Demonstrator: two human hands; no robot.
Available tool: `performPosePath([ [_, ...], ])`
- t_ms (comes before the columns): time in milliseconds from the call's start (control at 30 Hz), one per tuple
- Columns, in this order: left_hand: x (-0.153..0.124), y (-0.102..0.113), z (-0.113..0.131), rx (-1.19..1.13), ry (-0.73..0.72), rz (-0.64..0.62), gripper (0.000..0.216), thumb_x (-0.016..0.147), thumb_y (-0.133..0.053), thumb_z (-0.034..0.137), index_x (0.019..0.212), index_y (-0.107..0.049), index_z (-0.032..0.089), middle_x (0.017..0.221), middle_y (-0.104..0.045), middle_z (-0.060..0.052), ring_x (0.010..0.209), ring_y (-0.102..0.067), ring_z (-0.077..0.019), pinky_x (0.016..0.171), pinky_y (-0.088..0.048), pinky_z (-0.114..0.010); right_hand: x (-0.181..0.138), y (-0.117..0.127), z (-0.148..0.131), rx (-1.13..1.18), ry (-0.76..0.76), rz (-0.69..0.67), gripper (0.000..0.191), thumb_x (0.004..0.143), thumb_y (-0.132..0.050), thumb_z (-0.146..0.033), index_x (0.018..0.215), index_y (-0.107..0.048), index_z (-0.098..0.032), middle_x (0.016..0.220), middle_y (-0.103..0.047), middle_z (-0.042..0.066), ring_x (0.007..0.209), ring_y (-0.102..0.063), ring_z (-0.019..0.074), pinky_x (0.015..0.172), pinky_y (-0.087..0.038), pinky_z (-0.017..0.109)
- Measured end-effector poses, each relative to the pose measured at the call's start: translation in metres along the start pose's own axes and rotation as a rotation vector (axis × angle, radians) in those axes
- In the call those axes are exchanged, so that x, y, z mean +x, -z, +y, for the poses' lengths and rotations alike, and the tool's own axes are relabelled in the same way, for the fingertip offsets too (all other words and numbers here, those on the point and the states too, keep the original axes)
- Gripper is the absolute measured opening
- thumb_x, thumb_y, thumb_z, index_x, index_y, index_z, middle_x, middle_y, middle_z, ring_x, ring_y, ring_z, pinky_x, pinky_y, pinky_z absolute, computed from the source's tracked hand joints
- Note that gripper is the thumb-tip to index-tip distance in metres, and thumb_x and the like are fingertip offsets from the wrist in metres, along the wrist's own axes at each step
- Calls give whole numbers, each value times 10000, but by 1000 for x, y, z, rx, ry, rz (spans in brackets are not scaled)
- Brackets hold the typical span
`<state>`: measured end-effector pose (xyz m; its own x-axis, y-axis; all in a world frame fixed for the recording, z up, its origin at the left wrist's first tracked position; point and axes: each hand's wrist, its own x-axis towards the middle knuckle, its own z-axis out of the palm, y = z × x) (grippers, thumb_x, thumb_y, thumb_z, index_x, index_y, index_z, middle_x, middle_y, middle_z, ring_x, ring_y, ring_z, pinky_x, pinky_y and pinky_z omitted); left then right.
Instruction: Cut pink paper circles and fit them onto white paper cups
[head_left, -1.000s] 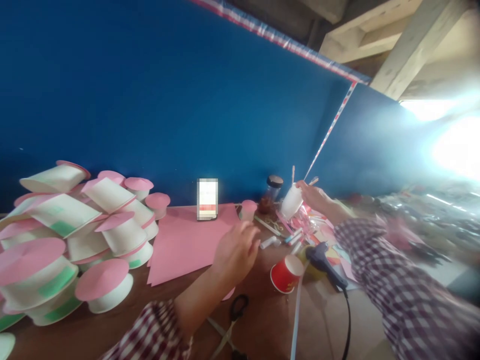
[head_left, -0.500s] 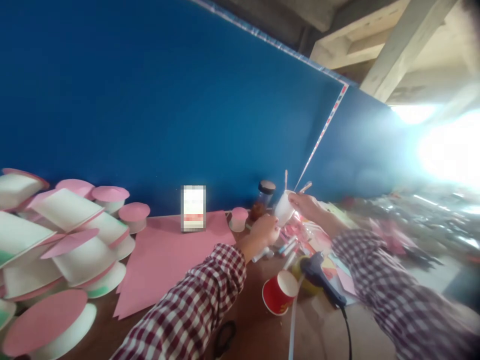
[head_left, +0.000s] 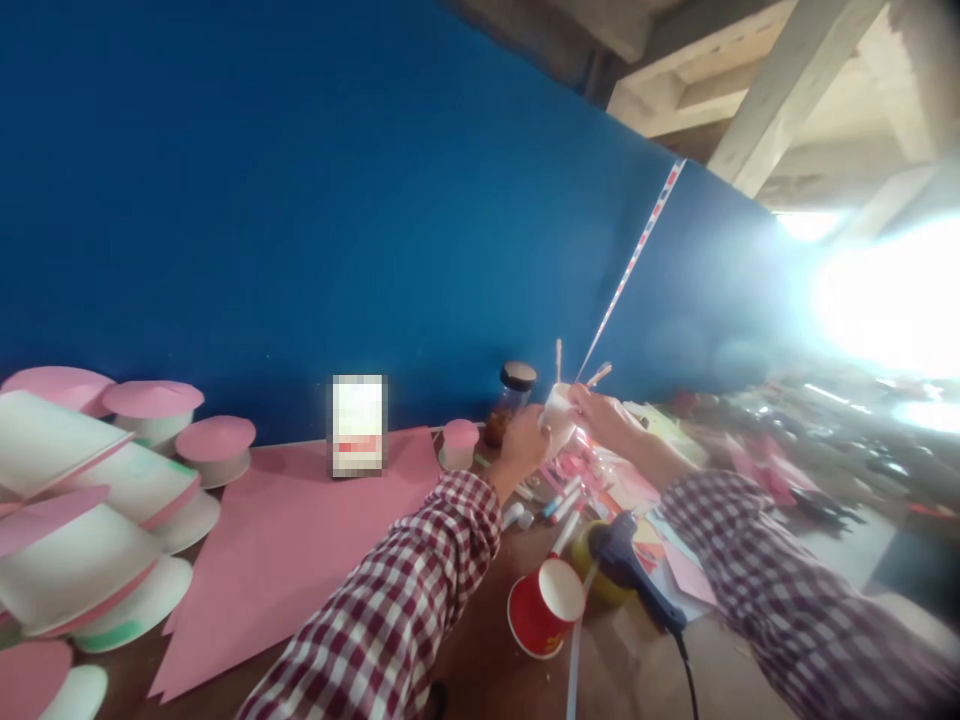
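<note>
Both of my hands grip a small white paper cup [head_left: 558, 420] beyond the middle of the table. My left hand [head_left: 527, 440] is closed around its left side, and my right hand [head_left: 598, 412] holds it at the upper right. The fingers cover much of the cup. Two thin pale sticks [head_left: 559, 358] show above it; whether they stand in it or behind it I cannot tell. Just left of my left hand is a jar with a black lid [head_left: 517, 376]. Below my hands lie several marker pens [head_left: 566, 500] and crumpled clear plastic wrap [head_left: 589, 465].
A red paper cup [head_left: 546, 608] and a dark glue gun [head_left: 637, 570] lie nearer me. Pink sheets [head_left: 300, 560] cover the table's left, beside several white hat shapes with pink tops [head_left: 75, 560]. A small pink-topped piece [head_left: 459, 445] stands near the blue wall [head_left: 300, 200].
The view has swung slightly, so most things on the table sit further left. My left hand has moved higher around the white cup, which is now more hidden.
</note>
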<state>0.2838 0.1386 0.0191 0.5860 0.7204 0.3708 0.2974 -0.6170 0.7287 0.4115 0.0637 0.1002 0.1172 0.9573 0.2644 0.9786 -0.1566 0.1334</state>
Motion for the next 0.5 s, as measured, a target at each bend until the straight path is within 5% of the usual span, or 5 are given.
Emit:
performPosePath([
  [233, 1, -7, 3, -112, -111, 11, 356, 831, -449, 169, 1165, -519, 66, 1155, -598, -162, 1078, -544, -258, 931, -396, -315, -1, -5, 2, 6, 3, 17, 245, 858, -417, -224, 1087, -494, -180, 775, -652, 42, 626, -587, 158, 563, -376, 219],
  [500, 1, -9, 4, -112, -83, -29, 340, 809, -469, 163, 1133, -543, 89, 1197, -580, -174, 1157, -497, -282, 997, -353, -358, 2, -4, 5, -24, 64, -21, 173, 827, -463, -226, 943, -574, -161, 815, -652, 66, 692, -594, 170, 613, -407, 229],
])
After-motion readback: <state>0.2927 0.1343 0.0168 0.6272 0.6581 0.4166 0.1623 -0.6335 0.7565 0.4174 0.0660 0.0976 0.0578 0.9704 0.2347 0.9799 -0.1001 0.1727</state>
